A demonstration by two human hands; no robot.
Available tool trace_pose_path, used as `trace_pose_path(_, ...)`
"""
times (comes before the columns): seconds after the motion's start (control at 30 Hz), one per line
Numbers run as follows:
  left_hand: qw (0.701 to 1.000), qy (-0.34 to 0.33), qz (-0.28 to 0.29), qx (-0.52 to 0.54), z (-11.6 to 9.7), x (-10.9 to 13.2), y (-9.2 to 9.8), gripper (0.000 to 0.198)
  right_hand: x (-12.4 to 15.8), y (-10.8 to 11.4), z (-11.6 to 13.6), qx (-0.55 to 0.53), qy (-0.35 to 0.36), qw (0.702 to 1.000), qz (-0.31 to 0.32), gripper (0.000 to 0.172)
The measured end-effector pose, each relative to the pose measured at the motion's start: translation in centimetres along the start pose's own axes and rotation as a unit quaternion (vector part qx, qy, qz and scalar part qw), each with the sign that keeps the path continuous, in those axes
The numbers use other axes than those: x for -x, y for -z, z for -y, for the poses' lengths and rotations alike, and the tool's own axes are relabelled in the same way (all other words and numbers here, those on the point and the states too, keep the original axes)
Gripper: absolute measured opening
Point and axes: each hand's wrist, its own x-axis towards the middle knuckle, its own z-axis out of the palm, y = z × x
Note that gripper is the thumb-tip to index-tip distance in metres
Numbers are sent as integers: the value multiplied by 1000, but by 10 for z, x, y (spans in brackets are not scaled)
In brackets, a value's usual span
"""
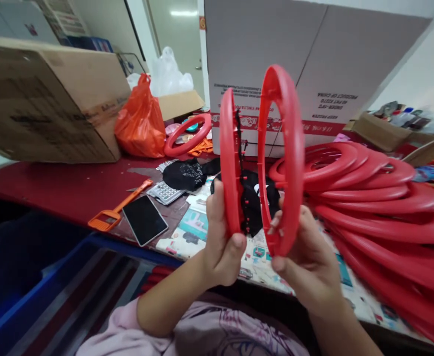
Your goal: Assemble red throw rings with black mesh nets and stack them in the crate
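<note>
My left hand (224,247) is closed round the lower part of a red plastic ring half with black mesh (229,168), its pegged inner side turned to the right. Black material shows along that inner edge. In my right hand (309,267) is a plain red plastic ring half (293,163), gripped near its bottom. Both halves stand upright above the table, facing each other with a gap between them. Behind them lies a black cloth-like piece (252,212), partly hidden by the rings.
Red rings (383,207) are heaped at the right. A large carton (261,44) stands behind. On the left are a cardboard box (53,104), an orange plastic bag (140,123), a phone (145,221), an orange long-handled tool (107,220) and a calculator (168,193).
</note>
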Motion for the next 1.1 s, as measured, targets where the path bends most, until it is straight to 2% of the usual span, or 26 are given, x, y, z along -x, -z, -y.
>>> trace_pose_path(0.13,999,-41,-2,0,13,14,3,75,9,-12,-23,2,-2,1000,26,64)
trace_pose_path(0.3,999,-1,19,-30,7,20,6,80,13,-16,-39,-56,-26,997,43,71)
trace_pose_path(0.63,999,33,9,-29,-2,24,-11,73,12,-11,-39,-42,-19,998,43,69)
trace_pose_path(0.8,997,-29,70,-25,-8,13,-10,70,14,-7,-42,-28,11,998,46,62)
trace_pose_path(1.1,994,-28,106,9,-11,9,-14,72,16,-1,-44,13,34,998,45,62)
